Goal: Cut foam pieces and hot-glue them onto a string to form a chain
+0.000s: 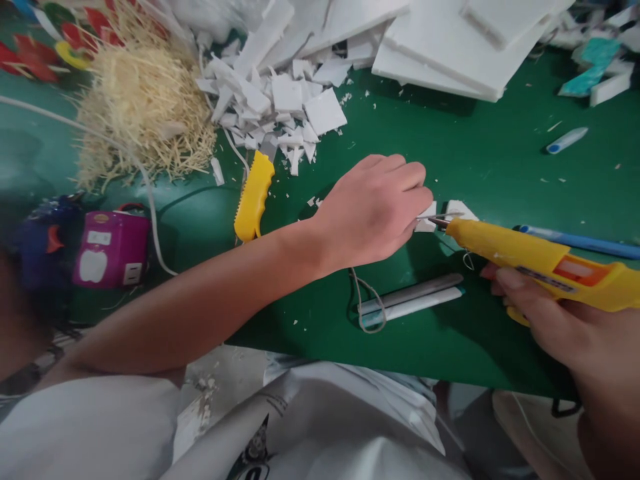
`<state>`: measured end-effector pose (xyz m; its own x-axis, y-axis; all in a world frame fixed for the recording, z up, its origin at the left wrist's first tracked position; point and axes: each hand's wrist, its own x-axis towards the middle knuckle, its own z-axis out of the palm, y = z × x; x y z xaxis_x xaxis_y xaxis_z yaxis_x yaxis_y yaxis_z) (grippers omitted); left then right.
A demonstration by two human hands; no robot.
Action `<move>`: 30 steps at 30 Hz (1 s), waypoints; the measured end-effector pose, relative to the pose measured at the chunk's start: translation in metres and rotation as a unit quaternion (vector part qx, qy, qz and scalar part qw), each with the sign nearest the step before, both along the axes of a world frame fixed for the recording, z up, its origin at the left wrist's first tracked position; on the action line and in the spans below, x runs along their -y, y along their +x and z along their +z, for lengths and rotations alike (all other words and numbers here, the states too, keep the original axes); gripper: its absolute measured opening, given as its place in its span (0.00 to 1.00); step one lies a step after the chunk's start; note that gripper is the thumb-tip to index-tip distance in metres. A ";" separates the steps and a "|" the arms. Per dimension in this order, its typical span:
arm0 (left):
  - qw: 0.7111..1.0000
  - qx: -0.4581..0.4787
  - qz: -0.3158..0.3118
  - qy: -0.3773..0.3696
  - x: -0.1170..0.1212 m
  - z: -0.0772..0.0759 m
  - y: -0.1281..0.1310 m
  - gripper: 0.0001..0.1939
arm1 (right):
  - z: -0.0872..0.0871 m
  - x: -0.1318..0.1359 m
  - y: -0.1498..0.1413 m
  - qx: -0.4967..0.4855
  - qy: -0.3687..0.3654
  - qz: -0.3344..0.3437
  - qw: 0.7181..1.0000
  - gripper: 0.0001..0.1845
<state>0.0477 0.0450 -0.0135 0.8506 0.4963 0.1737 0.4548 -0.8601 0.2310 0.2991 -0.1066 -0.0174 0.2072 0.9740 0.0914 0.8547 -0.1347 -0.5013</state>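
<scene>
The right hand [555, 313] grips the yellow glue gun [530, 257], its tip at a white foam piece [427, 219] over the green tabletop [310, 307]. The left hand [377, 207] is curled beside the tip, fingertips hidden, so what it pinches cannot be told.

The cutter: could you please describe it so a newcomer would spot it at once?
On the green table, find the heap of white scraps. Just below it, blade toward the scraps, lies the cutter. Its handle is yellow and ridged; unlike the yellow glue gun, it lies unheld.
</scene>
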 end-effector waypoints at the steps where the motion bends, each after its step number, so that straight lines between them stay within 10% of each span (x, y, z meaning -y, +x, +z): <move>1: 1.000 -0.004 0.001 0.000 0.000 0.000 0.000 0.14 | -0.001 0.000 0.001 -0.006 0.000 0.010 1.000 0.27; 16: 1.000 -0.009 0.009 -0.008 -0.001 0.004 0.003 0.20 | 0.000 0.001 -0.004 -0.029 0.027 0.025 0.999 0.19; 30: 0.999 -0.027 -0.002 0.043 -0.002 0.001 0.003 0.19 | 0.014 -0.016 -0.024 0.022 0.035 0.057 0.998 0.34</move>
